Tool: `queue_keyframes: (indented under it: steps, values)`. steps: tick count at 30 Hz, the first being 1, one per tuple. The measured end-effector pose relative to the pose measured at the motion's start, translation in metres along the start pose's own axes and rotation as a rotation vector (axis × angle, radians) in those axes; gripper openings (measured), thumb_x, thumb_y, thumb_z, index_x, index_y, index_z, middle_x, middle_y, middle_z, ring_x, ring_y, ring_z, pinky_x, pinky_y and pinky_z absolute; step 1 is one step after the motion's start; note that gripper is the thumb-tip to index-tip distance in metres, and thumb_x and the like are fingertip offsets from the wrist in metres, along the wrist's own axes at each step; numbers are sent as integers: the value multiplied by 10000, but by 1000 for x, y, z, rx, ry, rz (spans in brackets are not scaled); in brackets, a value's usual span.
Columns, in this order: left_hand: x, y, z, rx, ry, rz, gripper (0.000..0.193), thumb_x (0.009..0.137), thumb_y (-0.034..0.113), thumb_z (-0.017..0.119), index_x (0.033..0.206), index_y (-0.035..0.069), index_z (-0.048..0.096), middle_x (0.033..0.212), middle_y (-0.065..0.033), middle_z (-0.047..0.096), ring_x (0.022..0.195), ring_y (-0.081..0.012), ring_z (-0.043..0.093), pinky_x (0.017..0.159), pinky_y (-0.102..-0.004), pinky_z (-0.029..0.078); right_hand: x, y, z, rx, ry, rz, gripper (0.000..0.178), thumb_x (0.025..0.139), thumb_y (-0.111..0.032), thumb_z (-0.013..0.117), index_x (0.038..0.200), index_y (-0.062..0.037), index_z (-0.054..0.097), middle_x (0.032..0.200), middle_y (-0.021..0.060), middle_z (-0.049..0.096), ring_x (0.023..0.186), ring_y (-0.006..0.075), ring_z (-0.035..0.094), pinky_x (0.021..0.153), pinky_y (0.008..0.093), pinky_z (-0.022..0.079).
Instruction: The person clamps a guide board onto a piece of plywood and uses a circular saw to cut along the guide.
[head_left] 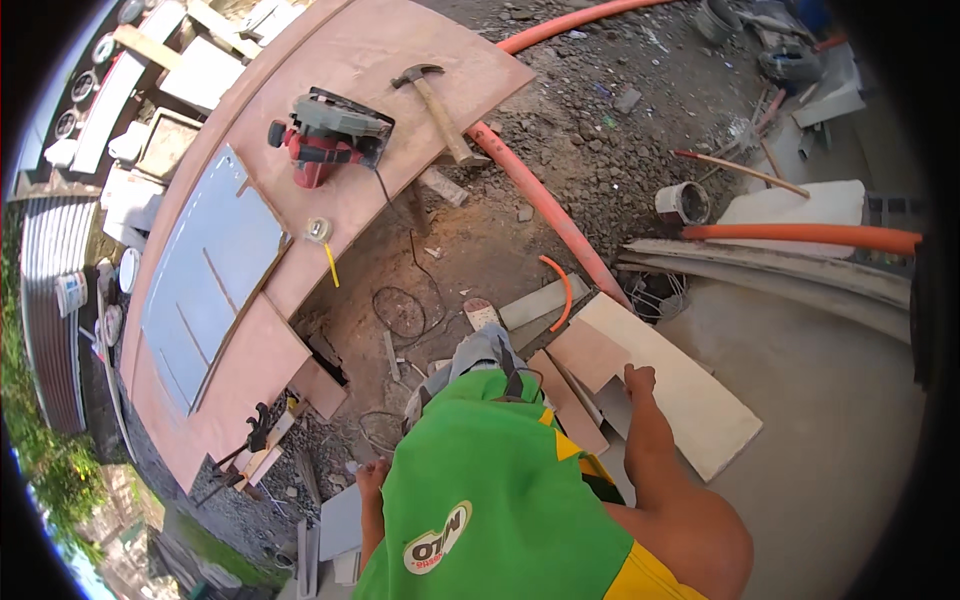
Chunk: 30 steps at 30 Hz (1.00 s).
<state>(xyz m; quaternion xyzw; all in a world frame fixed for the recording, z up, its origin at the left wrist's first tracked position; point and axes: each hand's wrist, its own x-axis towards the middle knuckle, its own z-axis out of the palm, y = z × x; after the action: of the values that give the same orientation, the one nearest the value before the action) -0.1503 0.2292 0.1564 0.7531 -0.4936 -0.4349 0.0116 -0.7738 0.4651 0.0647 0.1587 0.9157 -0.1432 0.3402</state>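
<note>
Board pieces [600, 355], flat and pale, lie on the ground right under the right hand [638, 380], which touches them with curled fingers; I cannot tell if it grips. At eleven o'clock sits the big tabletop [350, 60] with a red saw [325, 140] and hammer [435, 95]. At one o'clock stands a small bucket [683, 203]; what is inside I cannot tell. The left hand [372, 478] hangs low, its fingers hidden.
</note>
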Motion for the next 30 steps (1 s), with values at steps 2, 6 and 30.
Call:
queue_keyframes:
  steps: [2, 6, 30]
  values:
    - [-40, 70, 12, 5, -6, -52, 357, 848, 285, 687, 685, -28, 640, 601, -78, 633, 544, -127, 567, 538, -322, 463, -10, -17, -17, -51, -46, -3, 314, 795, -180, 612, 833, 119, 528, 710, 254, 629, 484, 310, 615, 394, 415, 465]
    - [-50, 50, 25, 82, 92, -102, 346, 853, 327, 653, 701, 17, 669, 576, -76, 634, 541, -150, 596, 542, -359, 465, -29, -100, 22, 93, -543, -52, 209, 891, -177, 580, 794, -4, 513, 636, 80, 530, 457, 155, 484, 365, 298, 341]
    - [117, -63, -83, -1225, 597, -269, 401, 880, 379, 651, 761, -4, 642, 653, -97, 642, 601, -162, 629, 529, -330, 472, -662, -330, 410, -785, -1236, -1838, 485, 791, -313, 773, 1066, 49, 604, 985, 142, 648, 899, 195, 635, 789, 328, 521]
